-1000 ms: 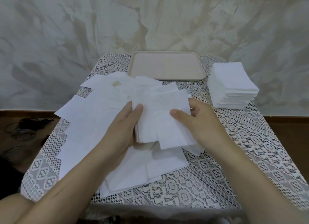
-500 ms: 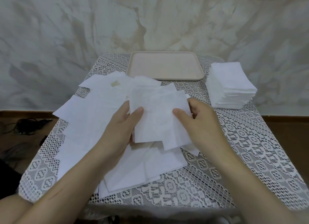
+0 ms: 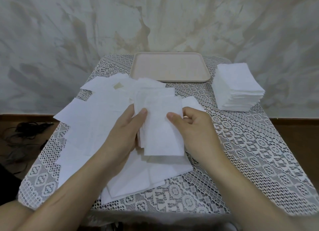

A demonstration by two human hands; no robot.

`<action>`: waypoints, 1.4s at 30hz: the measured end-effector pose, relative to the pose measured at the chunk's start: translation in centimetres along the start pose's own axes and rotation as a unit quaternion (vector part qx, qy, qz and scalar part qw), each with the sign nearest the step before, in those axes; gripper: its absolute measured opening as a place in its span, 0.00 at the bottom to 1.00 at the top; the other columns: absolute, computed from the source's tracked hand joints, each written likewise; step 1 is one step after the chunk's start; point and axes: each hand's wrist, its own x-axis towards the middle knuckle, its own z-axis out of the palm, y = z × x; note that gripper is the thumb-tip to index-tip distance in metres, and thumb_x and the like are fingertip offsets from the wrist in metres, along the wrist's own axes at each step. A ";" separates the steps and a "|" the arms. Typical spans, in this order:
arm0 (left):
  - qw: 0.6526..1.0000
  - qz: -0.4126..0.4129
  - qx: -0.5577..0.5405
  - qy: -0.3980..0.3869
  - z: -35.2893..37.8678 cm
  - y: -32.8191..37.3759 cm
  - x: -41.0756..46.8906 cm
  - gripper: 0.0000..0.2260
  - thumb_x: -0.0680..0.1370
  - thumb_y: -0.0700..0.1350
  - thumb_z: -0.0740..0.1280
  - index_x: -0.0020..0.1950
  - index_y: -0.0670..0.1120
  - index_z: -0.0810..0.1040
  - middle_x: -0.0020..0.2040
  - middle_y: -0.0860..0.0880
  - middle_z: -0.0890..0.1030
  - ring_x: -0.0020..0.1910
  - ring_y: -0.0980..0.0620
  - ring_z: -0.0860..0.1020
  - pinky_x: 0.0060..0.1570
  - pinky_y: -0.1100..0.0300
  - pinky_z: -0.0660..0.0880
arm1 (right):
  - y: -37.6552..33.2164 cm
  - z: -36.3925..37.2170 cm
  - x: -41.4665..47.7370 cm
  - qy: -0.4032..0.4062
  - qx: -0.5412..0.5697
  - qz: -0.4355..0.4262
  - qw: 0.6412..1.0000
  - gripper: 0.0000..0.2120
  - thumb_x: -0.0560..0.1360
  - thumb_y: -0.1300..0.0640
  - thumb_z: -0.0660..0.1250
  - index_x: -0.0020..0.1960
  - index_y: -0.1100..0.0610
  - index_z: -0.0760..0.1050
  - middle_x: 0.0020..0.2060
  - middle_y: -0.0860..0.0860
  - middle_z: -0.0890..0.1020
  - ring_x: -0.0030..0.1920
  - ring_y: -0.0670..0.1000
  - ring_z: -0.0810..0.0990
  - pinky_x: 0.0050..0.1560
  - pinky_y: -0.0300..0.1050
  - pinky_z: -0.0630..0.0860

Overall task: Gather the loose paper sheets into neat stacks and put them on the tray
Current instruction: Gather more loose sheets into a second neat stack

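Observation:
A small bundle of white paper sheets point(image 3: 161, 127) is held just above the table's middle. My left hand point(image 3: 124, 134) grips its left edge, thumb on top. My right hand point(image 3: 195, 129) pinches its right edge, thumb on the top sheet. Loose white sheets point(image 3: 89, 123) lie spread over the left half of the table and under the bundle. A beige tray point(image 3: 170, 67) sits at the far edge with nothing on it. A neat thick stack of white sheets point(image 3: 237, 87) stands to the tray's right.
The table wears a white lace cloth point(image 3: 255, 153). A pale draped backdrop point(image 3: 155, 20) hangs right behind the table. Dark cables point(image 3: 22, 134) lie on the floor at the left.
The sheets between my hands have been pushed together from a fanned spread into a narrower, squarer bundle. Both hands have drawn closer to each other.

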 end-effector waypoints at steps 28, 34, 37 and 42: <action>1.000 -0.030 -0.007 0.000 0.0 0.0 0.0 0.11 0.88 0.49 0.57 0.57 0.48 0.78 0.35 0.61 0.83 0.30 0.63 0.80 0.30 0.70 0.73 | -0.4 -1.4 2.1 0.037 -0.030 0.002 0.999 0.08 0.76 0.58 0.75 0.41 0.55 0.78 0.26 0.48 0.77 0.25 0.46 0.76 0.26 0.40 0.72; 1.000 -0.016 -0.020 -0.015 -0.4 0.1 -0.1 0.13 0.86 0.43 0.61 0.70 0.46 0.78 0.46 0.53 0.87 0.35 0.58 0.83 0.27 0.68 0.74 | 0.0 -1.0 2.0 0.036 -0.025 0.016 0.999 0.09 0.76 0.54 0.75 0.41 0.53 0.77 0.26 0.48 0.77 0.27 0.48 0.76 0.29 0.42 0.72; 1.000 -0.009 -0.023 -0.005 -0.6 0.2 -0.1 0.13 0.87 0.43 0.61 0.70 0.46 0.78 0.50 0.50 0.88 0.35 0.56 0.83 0.26 0.67 0.73 | 0.2 -1.4 1.8 0.014 -0.083 0.010 0.996 0.10 0.76 0.47 0.73 0.43 0.51 0.76 0.27 0.47 0.79 0.30 0.50 0.78 0.35 0.45 0.73; 1.000 -0.008 -0.013 0.005 -0.9 -0.1 0.0 0.12 0.87 0.46 0.61 0.69 0.49 0.78 0.53 0.47 0.87 0.36 0.54 0.83 0.24 0.65 0.72 | 0.8 -1.6 1.3 -0.104 -0.086 0.061 0.989 0.18 0.75 0.34 0.68 0.49 0.49 0.76 0.32 0.53 0.84 0.29 0.50 0.77 0.37 0.46 0.71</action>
